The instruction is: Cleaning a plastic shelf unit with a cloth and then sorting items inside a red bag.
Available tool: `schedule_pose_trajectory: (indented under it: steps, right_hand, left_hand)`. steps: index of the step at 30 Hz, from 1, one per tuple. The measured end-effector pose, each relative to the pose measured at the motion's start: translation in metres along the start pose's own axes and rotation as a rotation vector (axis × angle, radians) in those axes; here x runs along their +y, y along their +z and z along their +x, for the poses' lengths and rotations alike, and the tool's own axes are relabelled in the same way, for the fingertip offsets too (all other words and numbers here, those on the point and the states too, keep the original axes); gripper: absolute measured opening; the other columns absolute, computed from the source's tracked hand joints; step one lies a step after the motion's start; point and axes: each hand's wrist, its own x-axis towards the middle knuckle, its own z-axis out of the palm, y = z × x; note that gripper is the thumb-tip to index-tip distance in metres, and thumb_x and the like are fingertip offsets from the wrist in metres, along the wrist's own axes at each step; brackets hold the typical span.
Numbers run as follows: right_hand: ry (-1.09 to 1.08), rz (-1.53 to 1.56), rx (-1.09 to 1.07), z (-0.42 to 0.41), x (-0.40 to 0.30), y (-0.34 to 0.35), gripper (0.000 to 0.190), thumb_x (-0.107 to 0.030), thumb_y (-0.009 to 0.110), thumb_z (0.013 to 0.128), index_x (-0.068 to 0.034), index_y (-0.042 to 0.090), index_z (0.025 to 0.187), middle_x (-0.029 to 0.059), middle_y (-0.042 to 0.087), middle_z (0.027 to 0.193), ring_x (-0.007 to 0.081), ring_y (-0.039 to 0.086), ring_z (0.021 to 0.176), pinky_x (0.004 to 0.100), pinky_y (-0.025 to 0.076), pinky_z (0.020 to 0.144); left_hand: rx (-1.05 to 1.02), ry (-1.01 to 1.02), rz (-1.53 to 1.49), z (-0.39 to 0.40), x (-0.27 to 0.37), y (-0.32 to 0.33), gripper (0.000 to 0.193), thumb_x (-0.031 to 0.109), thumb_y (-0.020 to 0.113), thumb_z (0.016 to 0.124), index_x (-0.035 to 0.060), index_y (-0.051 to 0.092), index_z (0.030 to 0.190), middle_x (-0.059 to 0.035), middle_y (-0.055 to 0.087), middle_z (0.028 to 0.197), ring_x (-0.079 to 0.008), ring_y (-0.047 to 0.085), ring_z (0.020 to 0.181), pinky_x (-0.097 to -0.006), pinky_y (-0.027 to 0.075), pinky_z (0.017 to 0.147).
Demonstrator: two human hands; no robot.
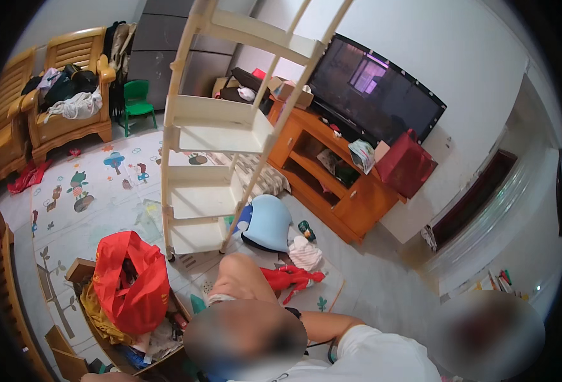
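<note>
Neither of my hands shows; a bare forearm (pixel 326 324) from a white sleeve (pixel 388 351) runs into a blurred patch at the bottom, which may hide a hand. Left of a bent bare knee (pixel 240 274), a red fabric bag (pixel 130 281) stands gaping on top of an open box (pixel 81 270). Yellow cloth (pixel 100 317) and plastic packets (pixel 161 341) lie around the bag in the box. To the right of the knee, a red cloth item (pixel 293 281) and a striped white cloth (pixel 304 253) lie on the floor. Behind them is a light blue rounded item (pixel 267 222).
A cream ladder-like shelf (pixel 209 191) rises in front, over a patterned play mat (pixel 99 176). Behind it stand a wooden TV cabinet (pixel 300 191) and a television (pixel 376 86). Wooden armchairs (pixel 71 124), one heaped with clothes, and a green child's chair (pixel 137 102) are at the back left.
</note>
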Motion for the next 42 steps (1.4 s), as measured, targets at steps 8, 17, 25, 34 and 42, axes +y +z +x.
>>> schedule_pose_trajectory:
  steps: [8, 17, 25, 34, 42]
  right_hand:
    - [-0.046, 0.230, -0.167, 0.008, 0.001, 0.051, 0.012, -0.010, 0.054, 0.082, -0.005, 0.056, 0.092, 0.0071, 0.052, 0.083, 0.0204, 0.051, 0.078, 0.0320, 0.041, 0.071]
    - [0.303, 0.871, -0.503, 0.026, -0.006, 0.189, 0.010, -0.005, 0.046, 0.086, -0.005, 0.056, 0.087, 0.0004, 0.052, 0.070, 0.0084, 0.051, 0.059, 0.0219, 0.042, 0.051]
    - [-0.069, 0.844, -1.079, 0.005, -0.013, 0.294, 0.022, -0.019, 0.049, 0.088, -0.006, 0.046, 0.104, 0.0037, 0.056, 0.091, 0.0150, 0.048, 0.078, 0.0324, 0.027, 0.071]
    - [-0.399, 1.148, -1.134, 0.011, -0.267, 0.146, 0.002, -0.004, 0.054, 0.078, -0.004, 0.055, 0.080, 0.0078, 0.053, 0.065, 0.0170, 0.051, 0.047, 0.0249, 0.039, 0.043]
    - [-0.630, 0.773, -0.886, 0.011, -0.057, 0.240, 0.009, -0.002, 0.058, 0.066, -0.004, 0.060, 0.075, 0.0101, 0.051, 0.061, 0.0246, 0.049, 0.053, 0.0323, 0.039, 0.049]
  left_hand:
    - [-0.054, 0.204, -0.045, 0.044, 0.049, 0.030, 0.033, 0.031, 0.052, 0.083, 0.0038, 0.050, 0.103, -0.0117, 0.048, 0.099, -0.0259, 0.050, 0.090, -0.0356, 0.044, 0.077]
    - [0.242, 0.784, 1.071, -0.051, 0.312, 0.021, 0.032, 0.035, 0.048, 0.086, 0.0049, 0.051, 0.099, -0.0120, 0.046, 0.094, -0.0257, 0.050, 0.086, -0.0353, 0.046, 0.073]
    - [0.363, 0.837, 1.932, -0.145, 0.372, 0.192, 0.038, 0.039, 0.048, 0.085, 0.0032, 0.054, 0.096, -0.0124, 0.044, 0.097, -0.0249, 0.046, 0.093, -0.0372, 0.041, 0.079]
    - [-0.119, 0.652, 1.130, -0.057, 0.315, 0.194, 0.081, 0.068, 0.025, 0.083, -0.0025, 0.055, 0.108, -0.0166, 0.039, 0.111, -0.0229, 0.040, 0.097, -0.0365, 0.029, 0.091]
    - [-0.209, 0.609, 0.564, -0.026, 0.266, 0.145, 0.080, 0.068, 0.028, 0.080, -0.0018, 0.054, 0.108, -0.0174, 0.039, 0.112, -0.0241, 0.040, 0.098, -0.0372, 0.030, 0.091]
